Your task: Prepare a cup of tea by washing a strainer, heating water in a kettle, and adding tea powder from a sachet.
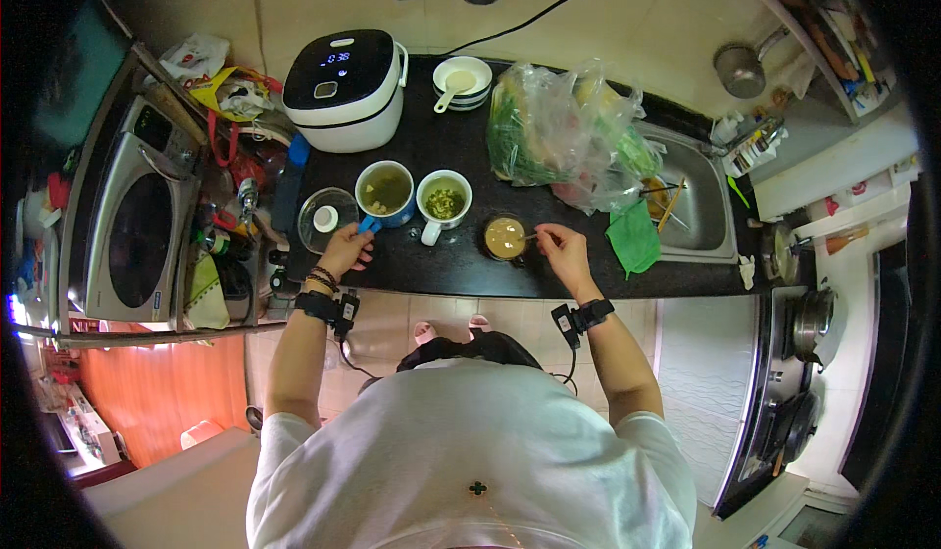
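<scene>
Beside the white rice cooker [345, 88], our left hand [345, 249] grips the blue mug's [383, 192] handle; our right hand [561, 245] pinches a thin stirrer [530, 237] in the brown-filled glass [505, 238], which hard stirring could tip off the black worktop [461, 137].

A person stands at a dark kitchen counter [461, 265], the left hand [345, 248] gripping the handle of a blue mug [384, 193] while the right hand [561, 245] holds a thin utensil in a glass of brown drink [505, 238]. A white mug [444, 201] stands between them, a white rice cooker [345, 88] and a plastic bag of greens [564, 137] behind.
</scene>
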